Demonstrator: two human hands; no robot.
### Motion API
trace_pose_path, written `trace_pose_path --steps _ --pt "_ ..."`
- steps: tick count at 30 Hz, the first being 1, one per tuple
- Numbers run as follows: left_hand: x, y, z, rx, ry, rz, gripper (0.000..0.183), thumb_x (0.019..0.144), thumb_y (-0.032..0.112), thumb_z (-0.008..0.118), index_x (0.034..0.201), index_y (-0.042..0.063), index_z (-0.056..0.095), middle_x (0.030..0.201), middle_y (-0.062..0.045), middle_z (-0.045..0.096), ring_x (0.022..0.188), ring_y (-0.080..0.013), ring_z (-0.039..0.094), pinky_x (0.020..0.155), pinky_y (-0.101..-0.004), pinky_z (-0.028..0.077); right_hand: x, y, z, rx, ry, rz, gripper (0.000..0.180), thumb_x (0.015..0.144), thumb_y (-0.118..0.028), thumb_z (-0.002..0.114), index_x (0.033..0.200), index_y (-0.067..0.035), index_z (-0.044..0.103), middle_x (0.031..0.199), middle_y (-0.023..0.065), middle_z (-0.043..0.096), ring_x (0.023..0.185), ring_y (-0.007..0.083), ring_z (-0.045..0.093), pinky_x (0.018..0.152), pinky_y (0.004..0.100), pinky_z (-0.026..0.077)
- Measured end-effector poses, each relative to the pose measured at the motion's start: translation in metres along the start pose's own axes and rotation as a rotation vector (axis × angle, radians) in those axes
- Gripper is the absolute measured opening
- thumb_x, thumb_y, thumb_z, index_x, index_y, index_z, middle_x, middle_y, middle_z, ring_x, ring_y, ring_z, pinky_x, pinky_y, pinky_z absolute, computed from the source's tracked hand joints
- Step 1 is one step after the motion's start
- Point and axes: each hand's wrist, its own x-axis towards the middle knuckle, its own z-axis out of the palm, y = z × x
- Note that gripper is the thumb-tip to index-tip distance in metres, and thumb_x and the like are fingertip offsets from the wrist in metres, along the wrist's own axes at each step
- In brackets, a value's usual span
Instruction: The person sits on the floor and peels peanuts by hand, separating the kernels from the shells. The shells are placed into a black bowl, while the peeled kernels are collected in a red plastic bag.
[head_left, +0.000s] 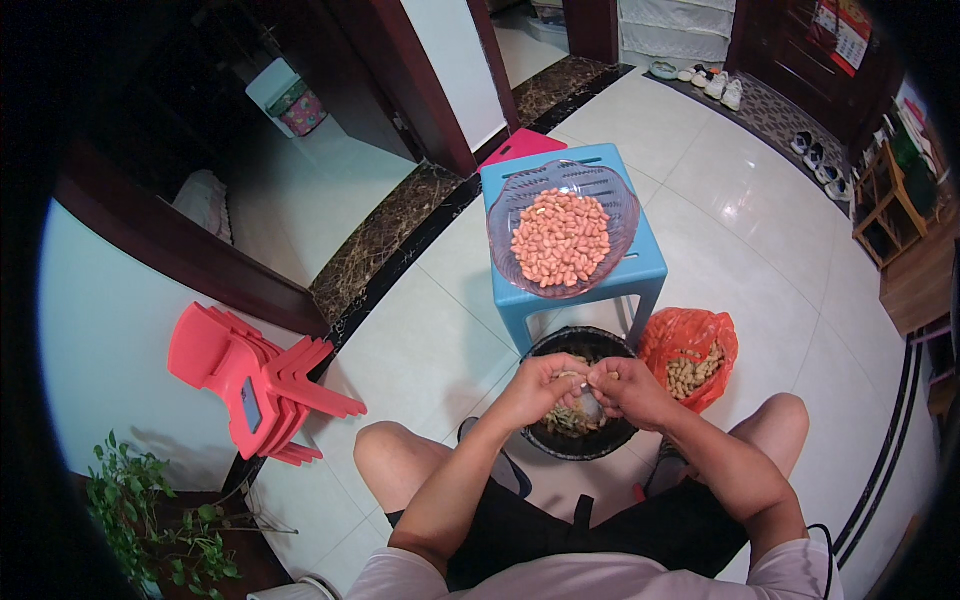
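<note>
My left hand (551, 386) and my right hand (626, 390) meet above a black-lined bin (541, 444), each with its fingers closed on a piece of peanut shell. Inside the bin lie scraps and a pale translucent item, partly hidden by my hands. Beyond them a blue plastic stool (637, 281) carries a clear scalloped bowl (622, 199), in which shelled pink-skinned peanuts (561, 238) are heaped. To the right of the bin, a red plastic bag (716, 330) stands open on the floor, with unshelled peanuts (690, 373) in it.
Stacked red plastic chairs (247, 367) stand at the left, a phone (250, 405) on the top seat. A leafy potted plant (135, 487) is at lower left. Shoes (724, 88) lie near the door, and a wooden rack (892, 206) is at right.
</note>
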Motion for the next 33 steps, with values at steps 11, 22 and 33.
trace_pose_path --steps 11,22,33 --pt "0.000 -0.012 0.025 0.221 0.302 0.116 0.017 0.104 0.013 0.057 0.109 0.000 0.067 0.079 -0.004 0.069 0.068 -0.0107 0.064 0.063 -0.0261 0.051 0.006 0.005 -0.002 -0.041 0.098 -0.051 0.018 0.105 -0.024 0.060 0.095 -0.009 0.057 0.075 -0.0027 0.054 0.059 0.0052 0.045 0.051 0.0218 0.034" --pt "-0.002 -0.015 0.020 0.325 0.302 0.177 0.014 0.103 0.012 0.056 0.099 0.001 0.063 0.074 -0.003 0.064 0.065 -0.0110 0.062 0.061 -0.0279 0.051 0.001 -0.001 -0.002 -0.102 0.076 -0.022 0.019 0.106 -0.023 0.058 0.094 -0.009 0.058 0.079 -0.0032 0.055 0.059 0.0043 0.044 0.051 0.0213 0.034" --pt "0.007 -0.033 0.024 -0.343 0.266 -0.153 0.011 0.105 0.019 0.058 0.108 0.008 0.060 0.089 -0.002 0.065 0.076 -0.0107 0.065 0.066 -0.0243 0.052 0.007 0.011 -0.013 -0.363 0.104 -0.184 0.019 0.105 -0.020 0.060 0.098 -0.003 0.062 0.079 0.0010 0.061 0.063 0.0080 0.054 0.054 0.0254 0.044"
